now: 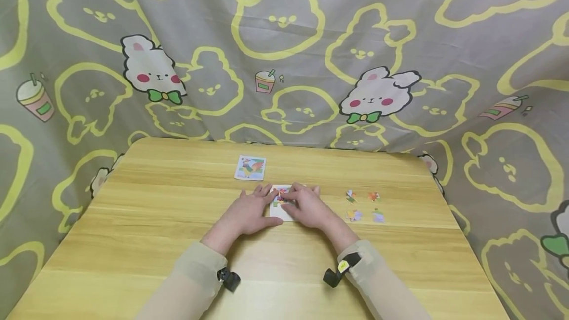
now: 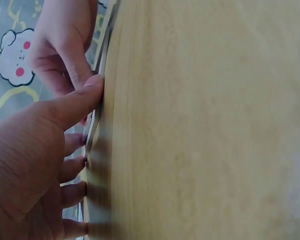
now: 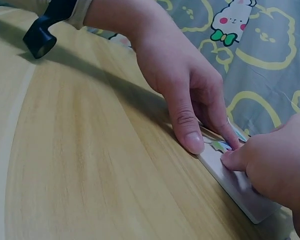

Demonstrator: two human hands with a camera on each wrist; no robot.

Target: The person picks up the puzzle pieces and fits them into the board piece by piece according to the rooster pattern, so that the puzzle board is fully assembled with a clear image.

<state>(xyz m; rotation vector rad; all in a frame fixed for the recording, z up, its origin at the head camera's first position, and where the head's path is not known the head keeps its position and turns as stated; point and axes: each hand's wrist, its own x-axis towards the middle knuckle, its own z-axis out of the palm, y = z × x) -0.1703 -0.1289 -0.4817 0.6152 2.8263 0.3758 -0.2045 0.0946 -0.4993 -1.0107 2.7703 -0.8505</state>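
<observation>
Resting the left hand [image 1: 250, 215], nearly straight-fingered and gripping nothing, on a square white cardboard-like puzzle board [image 1: 279, 215] atop the pale wooden counter [image 1: 284, 256]; touching colourful fitted pieces [image 1: 280, 200] with the bent-fingered right hand [image 1: 308, 206], cannot tell if pinching. Four loose multicoloured jigsaw pieces [image 1: 354, 215] rightward.

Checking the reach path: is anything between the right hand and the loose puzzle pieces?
Nothing visible stands there: in the head view, only tabletop lies between the right hand and the loose puzzle pieces to its right.
</observation>
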